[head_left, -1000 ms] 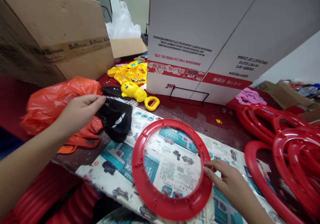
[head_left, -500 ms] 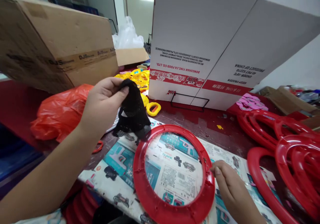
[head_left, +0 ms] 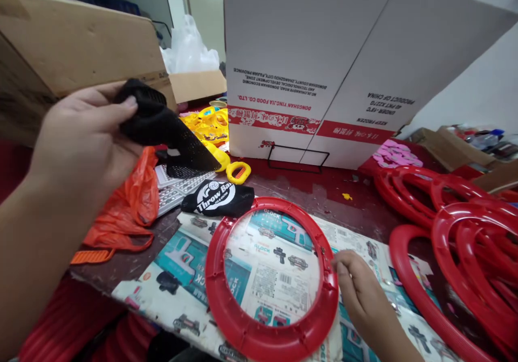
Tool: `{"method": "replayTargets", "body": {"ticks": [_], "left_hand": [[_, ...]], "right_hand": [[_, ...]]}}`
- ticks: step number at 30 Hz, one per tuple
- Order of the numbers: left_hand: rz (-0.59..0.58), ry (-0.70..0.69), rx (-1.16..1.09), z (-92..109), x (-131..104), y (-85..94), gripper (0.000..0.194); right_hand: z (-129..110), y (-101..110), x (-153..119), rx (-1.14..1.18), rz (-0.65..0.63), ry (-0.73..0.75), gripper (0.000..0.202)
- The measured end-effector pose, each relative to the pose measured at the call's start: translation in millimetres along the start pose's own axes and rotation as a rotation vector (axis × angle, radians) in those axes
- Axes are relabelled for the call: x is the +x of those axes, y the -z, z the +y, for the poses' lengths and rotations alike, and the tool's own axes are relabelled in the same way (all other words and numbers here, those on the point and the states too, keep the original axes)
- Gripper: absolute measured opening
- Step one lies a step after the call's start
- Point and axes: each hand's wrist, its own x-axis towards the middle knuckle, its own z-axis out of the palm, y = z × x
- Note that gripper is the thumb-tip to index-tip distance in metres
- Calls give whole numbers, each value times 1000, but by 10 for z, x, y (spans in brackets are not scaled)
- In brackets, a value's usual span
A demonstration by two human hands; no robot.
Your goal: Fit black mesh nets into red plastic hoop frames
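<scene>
My left hand, raised on the left, pinches a black mesh cloth that hangs slanting to the right. Below it, a black cloth piece with a white "Throw Ball" print lies against the upper left rim of a red plastic ring. The ring rests flat, its ribbed inner side facing up, on a printed cardboard sheet. At the ring's right edge my right hand is closed, its fingertips at the rim; exactly what lies between them is hidden.
Several red rings are piled on the right. Yellow parts and a pink pile lie farther back. A large white carton stands behind, a brown carton at left. An orange plastic bag lies beneath my left arm.
My left hand has moved left and up with the black mesh cloth, away from the ring. The printed black piece now shows at the rim. My right hand stays at the ring's edge.
</scene>
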Motion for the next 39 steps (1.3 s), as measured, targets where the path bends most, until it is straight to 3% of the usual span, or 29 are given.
{"method": "replayTargets", "body": {"ticks": [2, 5, 8, 10, 13, 16, 19, 20, 23, 26, 30, 32, 35, 39], "left_hand": [[-70, 172, -80, 52, -334, -79, 29], [-204, 354, -46, -25, -1037, -282, 37], [-560, 668, -247, -93, -1689, -476, 54], [-830, 783, -410, -55, -1914, -531, 62], [-1071, 797, -465, 15, -1872, -465, 65], [-1089, 654, -99, -112, -1612, -282, 40], [-946, 178, 705, -448, -1454, -56, 36], [-942, 127, 784, -572, -1452, 24, 37], [-984, 21, 887, -889, -1572, 263, 55], [-1154, -261, 985, -1103, -1759, 430, 65], [-1261, -374, 967, -1253, -1937, 406, 62], [-1235, -389, 957, -1212, -2005, 305, 60], [-1159, -426, 885, -979, -2104, 120, 65], [-1202, -415, 838, -761, -2130, -72, 72]], "right_hand": [[-60, -27, -13, 30, 18, 15, 23], [-229, -80, -70, 31, 10, 89, 54], [-419, -158, -164, 30, 33, 260, 80], [-489, -201, -220, 73, 126, 275, 75], [-485, -169, -242, 198, 238, 217, 45], [-440, -23, -178, 367, 153, 214, 33], [-400, 97, -96, 467, 125, 87, 15], [-384, 112, -77, 490, 117, 36, 14], [-320, 104, -52, 545, 78, -52, 29], [-275, 99, -48, 577, 33, -51, 44], [-310, 159, -35, 553, 73, -8, 31], [-365, 183, -33, 484, 74, 27, 23], [-473, 185, -53, 354, 36, 85, 21], [-615, 209, -115, 248, 31, 256, 25]]}}
